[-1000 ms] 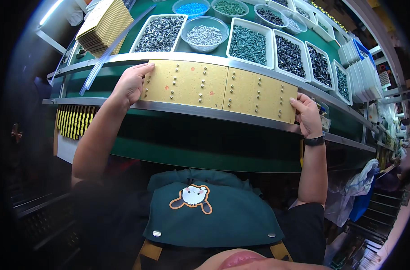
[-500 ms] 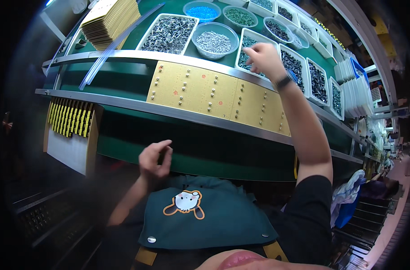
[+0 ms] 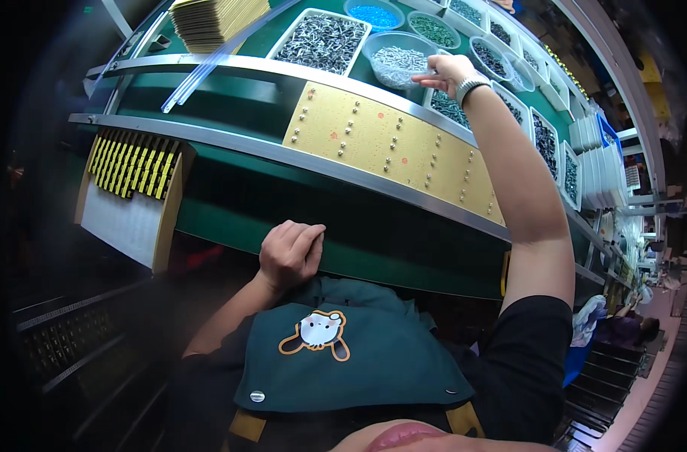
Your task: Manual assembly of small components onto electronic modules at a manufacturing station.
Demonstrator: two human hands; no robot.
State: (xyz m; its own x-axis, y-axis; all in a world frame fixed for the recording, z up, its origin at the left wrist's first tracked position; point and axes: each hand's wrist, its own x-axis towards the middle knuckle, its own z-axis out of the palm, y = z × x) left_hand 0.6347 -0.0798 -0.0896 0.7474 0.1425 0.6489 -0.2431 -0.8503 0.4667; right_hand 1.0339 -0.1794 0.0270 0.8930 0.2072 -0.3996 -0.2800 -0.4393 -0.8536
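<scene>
My right hand point(image 3: 450, 74), wearing a metal-banded watch point(image 3: 473, 84), reaches to the right rim of a clear round bowl point(image 3: 381, 74) of small silvery metal parts point(image 3: 400, 59). Its fingers point left, spread apart, with nothing visible between them. Close by the green table edge, above my apron, my left hand point(image 3: 292, 252) is curled closed; whatever its fingers may hold is hidden. Beyond it, yellow boards point(image 3: 370, 147) lie between two metal rails, small shiny metal pieces standing on them in rows. Under my right wrist is a white tray point(image 3: 450, 108) of dark green parts.
White trays of dark screws point(image 3: 321, 44) and bowls of blue point(image 3: 373, 15) and green parts point(image 3: 432, 30) fill the far side. Stacked yellow sheets point(image 3: 211, 22) and clear plastic strips point(image 3: 208, 71) lie far left. A carton point(image 3: 128, 215) with yellow-black pieces stands left.
My right hand has moved left from over the tray of green parts to the bowl of silvery parts. My left hand has shifted slightly right and curled closed. The whole view has shifted.
</scene>
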